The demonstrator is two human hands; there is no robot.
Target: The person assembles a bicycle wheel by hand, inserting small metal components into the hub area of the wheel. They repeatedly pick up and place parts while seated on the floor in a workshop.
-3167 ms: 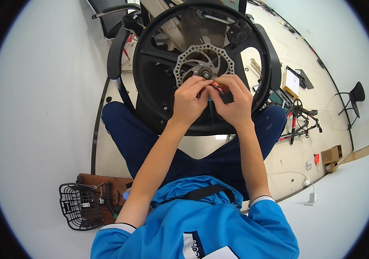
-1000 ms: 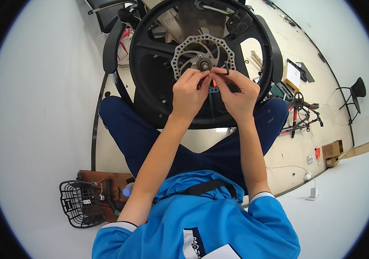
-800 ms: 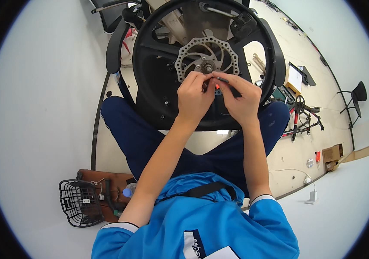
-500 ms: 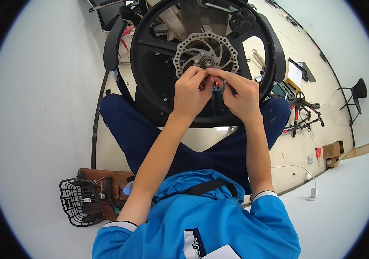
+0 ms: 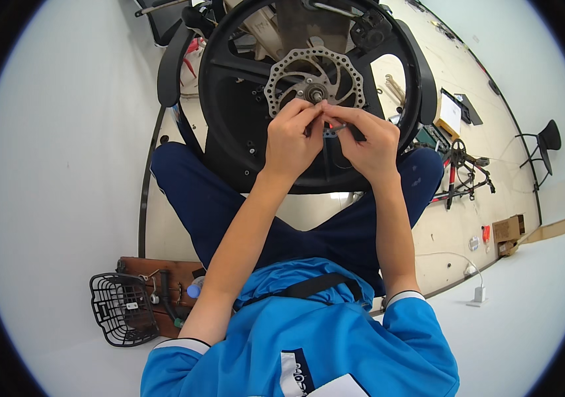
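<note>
A black spoked wheel [image 5: 207,86] lies flat in front of me, with a silver perforated brake disc [image 5: 355,78] around its hub axle [image 5: 317,96]. My left hand [image 5: 290,142] and my right hand [image 5: 371,142] meet just on the near side of the axle, fingertips pinched together. A thin grey rod [image 5: 339,127] sticks out between the fingers of my right hand; its full shape is hidden. Whatever my left fingertips pinch is too small and covered to make out. Under the hands, a bit of red and blue shows.
The wheel rests on a black chair seat [image 5: 219,159] between two armrests [image 5: 171,69]. Small dark bolts [image 5: 251,149] lie at left. On the floor are wrenches [image 5: 396,89], a red-black bike frame [image 5: 454,175] and a cardboard box [image 5: 508,229]; a black wire basket [image 5: 120,311] stands at lower left.
The grey rod at my right hand has turned from pointing toward me to lying more sideways. My right fingers have shifted slightly; both hands stay beside the axle.
</note>
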